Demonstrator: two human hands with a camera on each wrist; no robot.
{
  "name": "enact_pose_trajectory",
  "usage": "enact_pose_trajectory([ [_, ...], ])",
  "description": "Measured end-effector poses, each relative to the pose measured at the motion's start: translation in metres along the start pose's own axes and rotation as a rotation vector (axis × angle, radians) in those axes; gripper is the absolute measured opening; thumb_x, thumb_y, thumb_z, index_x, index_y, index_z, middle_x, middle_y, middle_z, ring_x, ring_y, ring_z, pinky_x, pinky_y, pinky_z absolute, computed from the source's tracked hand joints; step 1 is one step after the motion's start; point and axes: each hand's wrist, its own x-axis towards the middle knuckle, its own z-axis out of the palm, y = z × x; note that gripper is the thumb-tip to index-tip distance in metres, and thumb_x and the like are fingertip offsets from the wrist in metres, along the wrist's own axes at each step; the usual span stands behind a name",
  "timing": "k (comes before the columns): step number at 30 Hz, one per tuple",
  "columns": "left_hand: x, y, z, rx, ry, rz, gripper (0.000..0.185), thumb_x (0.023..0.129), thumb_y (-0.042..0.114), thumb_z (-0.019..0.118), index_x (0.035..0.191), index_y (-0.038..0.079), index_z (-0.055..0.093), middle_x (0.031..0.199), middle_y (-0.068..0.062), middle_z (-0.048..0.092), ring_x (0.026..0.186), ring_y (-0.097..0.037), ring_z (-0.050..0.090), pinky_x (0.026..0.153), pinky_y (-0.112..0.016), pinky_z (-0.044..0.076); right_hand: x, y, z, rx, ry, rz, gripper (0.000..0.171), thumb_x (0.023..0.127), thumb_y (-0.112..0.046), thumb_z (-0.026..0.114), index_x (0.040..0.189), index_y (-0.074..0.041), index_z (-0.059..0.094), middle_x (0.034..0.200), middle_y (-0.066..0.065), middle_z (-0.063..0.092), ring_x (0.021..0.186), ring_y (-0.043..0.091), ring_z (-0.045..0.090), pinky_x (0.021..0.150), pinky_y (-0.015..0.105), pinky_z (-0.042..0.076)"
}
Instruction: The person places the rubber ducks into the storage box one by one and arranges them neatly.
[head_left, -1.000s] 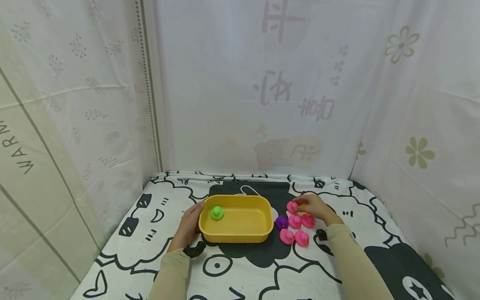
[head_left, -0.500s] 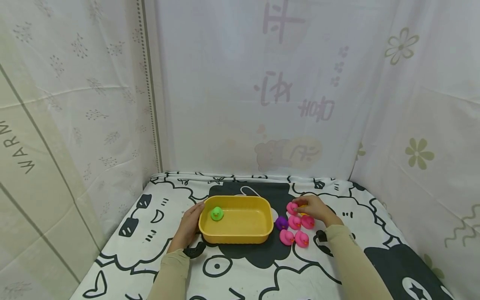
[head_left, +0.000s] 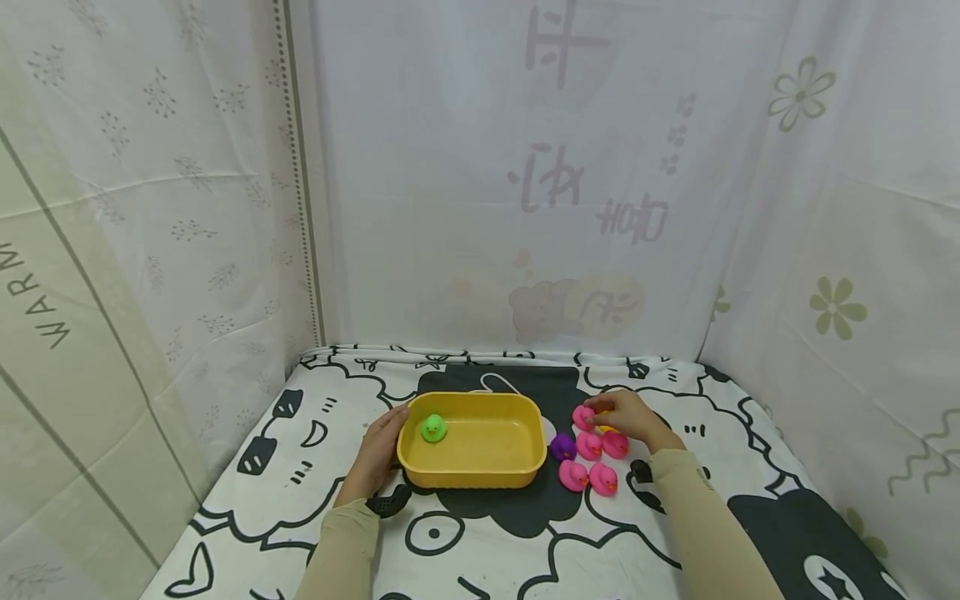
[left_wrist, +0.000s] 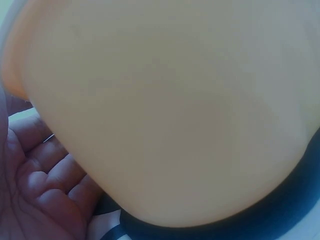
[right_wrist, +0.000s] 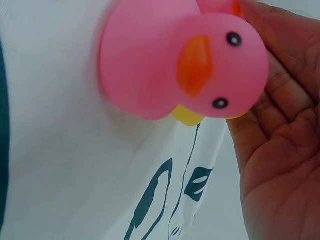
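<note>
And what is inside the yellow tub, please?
Inside the yellow tub, one green toy duck sits toward the left end. The duck's underside and the spot beneath it are covered.

The person's left sleeve (head_left: 341, 546) and right sleeve (head_left: 708, 529) are long, in a soft, pale yellow-green. A tiny dark mark (head_left: 706, 472) near the right one's end is too small to read. A chunky black band (head_left: 389, 502) sits at the left one's end. The hands (head_left: 381, 442) are bare.

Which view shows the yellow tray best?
Head: it shows the yellow tray almost whole, rim and inside. The left wrist view shows only a close, cropped part of it; the right wrist view, none.
</note>
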Motion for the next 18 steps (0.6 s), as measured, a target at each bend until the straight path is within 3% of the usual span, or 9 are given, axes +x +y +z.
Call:
enact_pose_trajectory([
  [9, -0.001, 0.000, 0.000, 0.003, -0.002, 0.015, 0.062, 0.102, 0.051, 0.051, 0.150, 0.012, 0.045, 0.155, -0.013, 0.042, 0.134, -0.029, 0.048, 0.103, -0.041, 0.047, 0.004, -0.001, -0.003, -0.009, 0.008, -0.027, 0.035, 0.088, -0.031, 0.078, 0.120, -0.017, 0.074, 0.113, 0.005, 0.071, 0.110, 0.031, 0.062, 0.090, 0.049, 0.054],
  [14, 0.000, 0.000, 0.000, 0.001, -0.003, 0.009, 0.062, 0.103, 0.050, 0.051, 0.151, 0.012, 0.044, 0.156, -0.013, 0.041, 0.135, -0.030, 0.047, 0.105, -0.042, 0.046, 0.008, -0.008, -0.006, 0.007, 0.009, -0.022, 0.035, 0.088, -0.032, 0.079, 0.120, -0.019, 0.074, 0.115, 0.005, 0.071, 0.110, 0.030, 0.062, 0.084, 0.042, 0.058],
  [18, 0.000, 0.000, 0.000, -0.009, -0.009, 0.004, 0.062, 0.103, 0.050, 0.051, 0.151, 0.012, 0.044, 0.156, -0.013, 0.040, 0.137, -0.030, 0.046, 0.106, -0.043, 0.045, 0.011, -0.017, -0.007, 0.024, 0.008, -0.019, 0.037, 0.088, -0.032, 0.079, 0.122, -0.017, 0.074, 0.115, 0.006, 0.071, 0.109, 0.029, 0.062, 0.086, 0.043, 0.058],
])
